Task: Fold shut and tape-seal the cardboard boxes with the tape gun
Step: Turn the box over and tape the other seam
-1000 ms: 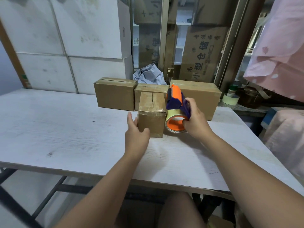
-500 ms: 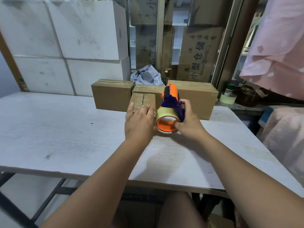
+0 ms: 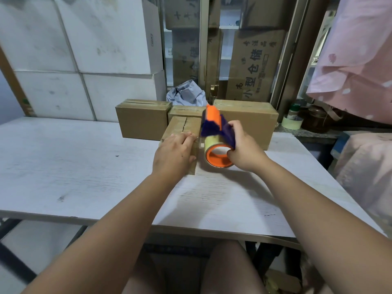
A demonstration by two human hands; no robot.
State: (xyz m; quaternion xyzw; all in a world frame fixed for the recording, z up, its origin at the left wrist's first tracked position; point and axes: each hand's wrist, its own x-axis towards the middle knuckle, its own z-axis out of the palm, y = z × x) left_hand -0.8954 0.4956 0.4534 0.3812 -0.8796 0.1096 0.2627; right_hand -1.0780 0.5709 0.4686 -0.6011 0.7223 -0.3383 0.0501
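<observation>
Tape gun [image 3: 212, 129] has tilted rightward; right hand [image 3: 244, 153] grips it; left hand [image 3: 172, 155] flat on box [image 3: 184, 126].

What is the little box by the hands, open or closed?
Closed: the little box has both flaps folded flat, meeting at a thin seam; the left hand rests on it.
</observation>
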